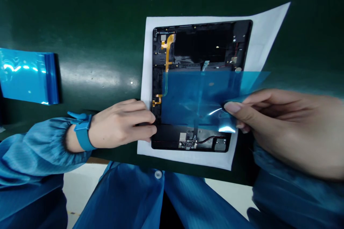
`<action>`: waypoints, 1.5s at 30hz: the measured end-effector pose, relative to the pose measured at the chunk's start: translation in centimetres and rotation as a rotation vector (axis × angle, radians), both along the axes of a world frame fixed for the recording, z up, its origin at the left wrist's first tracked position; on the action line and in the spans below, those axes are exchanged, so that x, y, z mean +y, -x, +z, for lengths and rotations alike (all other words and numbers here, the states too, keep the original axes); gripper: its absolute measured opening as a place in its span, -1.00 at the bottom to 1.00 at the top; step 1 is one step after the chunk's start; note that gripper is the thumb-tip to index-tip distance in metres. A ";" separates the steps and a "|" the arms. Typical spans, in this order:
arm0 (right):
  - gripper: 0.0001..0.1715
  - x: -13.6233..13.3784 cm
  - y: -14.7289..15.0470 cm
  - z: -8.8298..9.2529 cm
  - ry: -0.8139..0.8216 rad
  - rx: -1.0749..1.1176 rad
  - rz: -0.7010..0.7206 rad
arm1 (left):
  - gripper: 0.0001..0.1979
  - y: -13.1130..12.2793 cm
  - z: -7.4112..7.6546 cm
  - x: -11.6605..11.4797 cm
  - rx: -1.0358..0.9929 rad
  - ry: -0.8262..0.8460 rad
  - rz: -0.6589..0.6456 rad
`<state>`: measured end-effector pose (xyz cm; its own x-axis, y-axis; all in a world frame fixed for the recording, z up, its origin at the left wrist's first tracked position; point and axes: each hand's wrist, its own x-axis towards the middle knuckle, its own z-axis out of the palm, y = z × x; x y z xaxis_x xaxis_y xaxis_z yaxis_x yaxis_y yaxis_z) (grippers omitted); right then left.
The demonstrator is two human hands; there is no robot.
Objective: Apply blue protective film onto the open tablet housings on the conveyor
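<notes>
An opened tablet [200,44] lies face down on a white sheet, its orange flex cable, ribbon and small circuit board exposed. My right hand [285,125] pinches a translucent blue film [185,96] between thumb and finger. That film spans the lower middle of the tablet, and its right end sticks out past the housing. At the tablet's lower left edge, my left hand [125,123] is closed, its curled fingertips against the housing. The undersides of those fingers are hidden.
Under the tablet, the white sheet [268,32] has a raised corner at upper right. A stack of blue films [25,75] sits at the far left of the dark green table [102,3]. A blue wrist strap [84,134] circles my left wrist.
</notes>
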<state>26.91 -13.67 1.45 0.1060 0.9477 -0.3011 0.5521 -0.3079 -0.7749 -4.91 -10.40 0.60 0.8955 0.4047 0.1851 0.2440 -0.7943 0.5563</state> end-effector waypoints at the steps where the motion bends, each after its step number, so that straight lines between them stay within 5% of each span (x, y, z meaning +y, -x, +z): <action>1: -0.70 0.0 0.0 0.0 0.003 0.000 0.000 | -0.86 0.0 0.0 0.0 0.000 0.000 0.002; 45: -0.68 0.7 0.3 -0.2 0.056 -0.005 -0.013 | -0.83 0.1 0.0 -0.3 0.032 -0.032 0.008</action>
